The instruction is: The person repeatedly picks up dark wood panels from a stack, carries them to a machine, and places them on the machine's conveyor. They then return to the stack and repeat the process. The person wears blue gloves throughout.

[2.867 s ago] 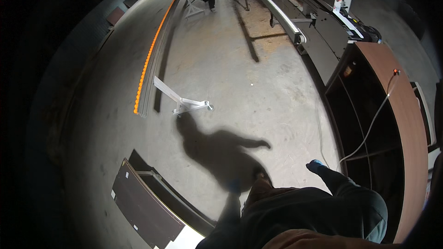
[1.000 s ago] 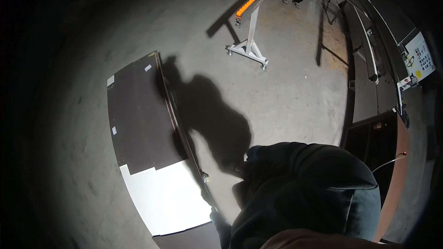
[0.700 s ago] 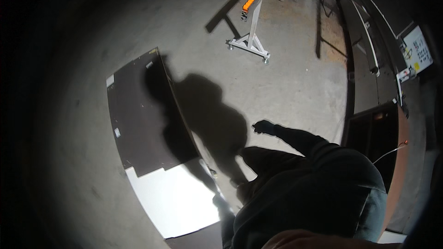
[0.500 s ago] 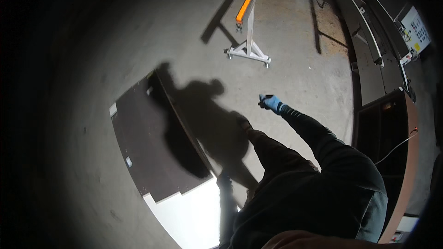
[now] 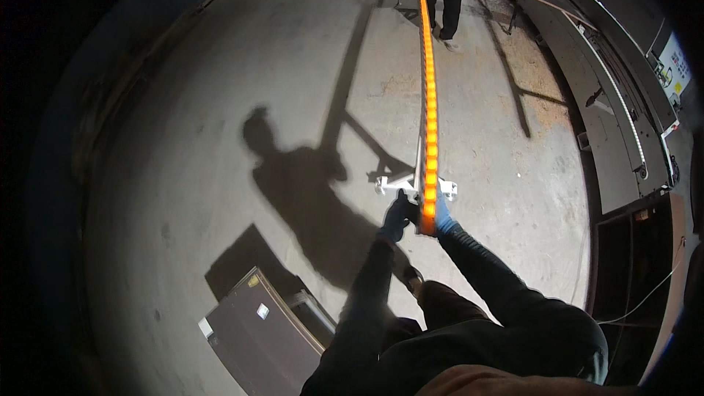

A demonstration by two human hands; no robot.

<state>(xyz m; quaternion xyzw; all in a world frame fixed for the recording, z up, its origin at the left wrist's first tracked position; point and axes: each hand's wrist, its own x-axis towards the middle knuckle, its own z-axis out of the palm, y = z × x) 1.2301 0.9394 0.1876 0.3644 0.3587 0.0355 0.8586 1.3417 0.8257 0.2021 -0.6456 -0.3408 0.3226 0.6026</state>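
Note:
A long rail of orange rollers (image 5: 430, 110) runs away from me, its near end between my two gloved hands. My left hand (image 5: 396, 218), in a blue and black glove, is closed on the left side of that end. On the opposite side, my right hand (image 5: 443, 214) grips the rail; the rail covers some of its fingers. Below the near end, the stand's white foot (image 5: 449, 188) rests on the concrete floor.
A co-worker (image 5: 449, 0) stands at the rail's far end, near a long narrow board. Dark panels (image 5: 268, 330) lie low at my left. At right are a long machine (image 5: 623, 132) and a brown open cabinet (image 5: 634, 271) with a loose white cable.
I have come closer to the roller rail. My left hand has risen from beside the panels and my right hand has moved in; both now hold the rail's near end.

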